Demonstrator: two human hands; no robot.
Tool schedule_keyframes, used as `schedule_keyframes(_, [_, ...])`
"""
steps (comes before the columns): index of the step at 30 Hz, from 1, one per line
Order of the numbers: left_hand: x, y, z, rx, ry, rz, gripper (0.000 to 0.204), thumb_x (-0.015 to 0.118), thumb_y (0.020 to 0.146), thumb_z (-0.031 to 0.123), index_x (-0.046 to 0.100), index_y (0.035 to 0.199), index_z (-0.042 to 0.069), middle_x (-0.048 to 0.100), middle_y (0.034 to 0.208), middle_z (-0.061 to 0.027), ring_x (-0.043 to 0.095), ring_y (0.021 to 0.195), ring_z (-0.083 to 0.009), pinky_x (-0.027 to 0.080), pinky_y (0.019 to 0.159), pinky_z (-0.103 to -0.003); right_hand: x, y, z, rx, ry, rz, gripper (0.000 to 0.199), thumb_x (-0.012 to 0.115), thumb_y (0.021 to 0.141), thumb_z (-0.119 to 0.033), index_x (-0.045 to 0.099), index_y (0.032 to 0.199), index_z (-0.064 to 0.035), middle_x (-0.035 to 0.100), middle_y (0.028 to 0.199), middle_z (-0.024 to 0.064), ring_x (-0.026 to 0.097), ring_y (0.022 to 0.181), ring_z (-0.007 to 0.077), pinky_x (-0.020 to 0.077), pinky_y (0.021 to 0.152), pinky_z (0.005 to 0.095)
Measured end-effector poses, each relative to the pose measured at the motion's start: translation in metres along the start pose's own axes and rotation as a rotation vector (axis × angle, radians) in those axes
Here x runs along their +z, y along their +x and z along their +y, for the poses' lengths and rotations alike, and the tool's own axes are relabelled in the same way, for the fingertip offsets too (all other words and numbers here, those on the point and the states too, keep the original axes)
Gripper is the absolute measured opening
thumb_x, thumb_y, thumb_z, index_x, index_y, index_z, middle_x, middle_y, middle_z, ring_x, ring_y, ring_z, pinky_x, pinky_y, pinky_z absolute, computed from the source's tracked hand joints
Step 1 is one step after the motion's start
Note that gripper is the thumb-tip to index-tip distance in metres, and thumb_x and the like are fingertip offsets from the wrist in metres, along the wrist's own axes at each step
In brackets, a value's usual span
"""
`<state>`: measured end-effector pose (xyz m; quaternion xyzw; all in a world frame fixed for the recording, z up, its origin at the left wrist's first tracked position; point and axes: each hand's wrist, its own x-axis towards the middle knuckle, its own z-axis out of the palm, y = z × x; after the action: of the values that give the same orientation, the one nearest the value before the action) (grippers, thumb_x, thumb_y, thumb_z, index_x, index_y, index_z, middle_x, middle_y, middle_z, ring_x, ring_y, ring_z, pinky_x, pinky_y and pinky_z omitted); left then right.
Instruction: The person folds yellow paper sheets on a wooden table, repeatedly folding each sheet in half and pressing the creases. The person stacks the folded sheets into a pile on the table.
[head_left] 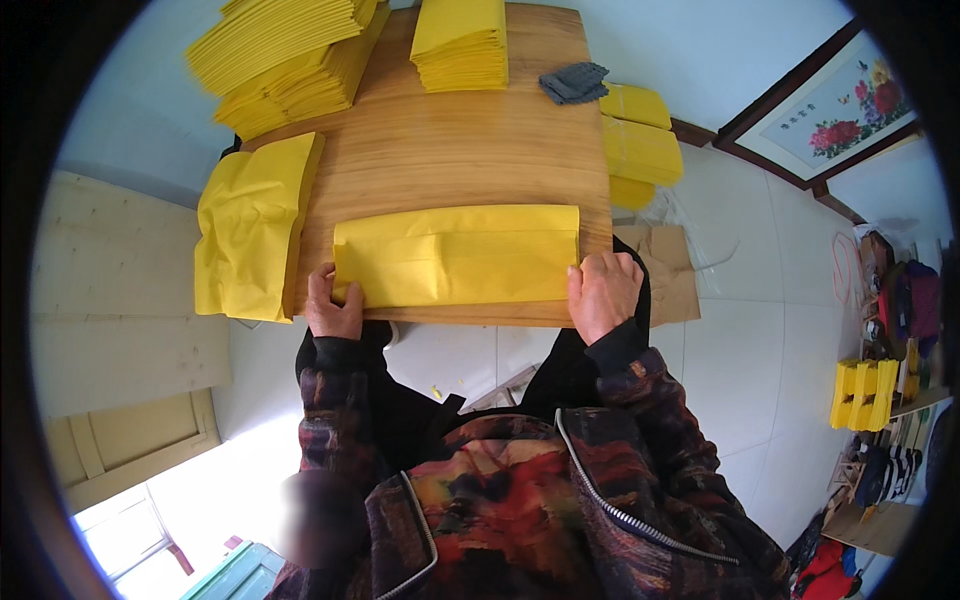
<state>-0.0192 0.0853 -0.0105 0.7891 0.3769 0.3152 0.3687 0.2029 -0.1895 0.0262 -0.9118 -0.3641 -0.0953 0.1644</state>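
1. Fingers [319,285] of the left hand [336,312] curl at the near left corner of a folded yellow strip [490,255], thumb set apart from them; at its right end, the right hand [606,290] bends its fingers close together, thumb against the edge. I cannot tell whether either hand pinches it.
2. Leftmost on the wooden table [460,150], a creased yellow piece [250,225] lies over the left edge.
3. Behind it, a tall yellow pile [300,75] leans at the far left corner.
4. In the middle, the folded yellow strip lies flat along the near edge, between the hands.
5. Beyond it stands a neat yellow stack [458,50].
6. Further right, a crumpled grey cloth [573,83] rests near the far right corner.
7. Past the right edge sit yellow packs [645,150].
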Motion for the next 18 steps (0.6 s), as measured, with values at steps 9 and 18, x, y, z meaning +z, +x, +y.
schedule_keyframes(9, [0.0027, -0.0010, 0.0017, -0.017, -0.086, 0.016, 0.034, 0.061, 0.083, 0.003, 0.051, 0.115, -0.001, 0.066, 0.107, -0.0158, 0.065, 0.094, -0.0177, 0.049, 0.076, -0.026, -0.0037, 0.0061, -0.0022, 0.073, -0.020, -0.106, 0.021, 0.067, 0.081, -0.023, 0.062, 0.080, -0.0032, 0.063, 0.086, 0.0124, 0.053, 0.090, 0.0300, 0.0375, 0.084, 0.0436])
schedule_keyframes(18, [0.0048, -0.0008, 0.0016, -0.093, 0.078, 0.187, 0.024, 0.063, 0.083, 0.008, 0.059, 0.105, 0.001, 0.049, 0.054, -0.0024, 0.044, 0.048, -0.0107, 0.036, 0.048, -0.029, -0.0027, 0.0096, -0.0039, 0.038, -0.161, -0.136, 0.021, 0.064, 0.082, -0.026, 0.062, 0.081, -0.0052, 0.063, 0.084, 0.0113, 0.054, 0.089, 0.0299, 0.0383, 0.082, 0.0438])
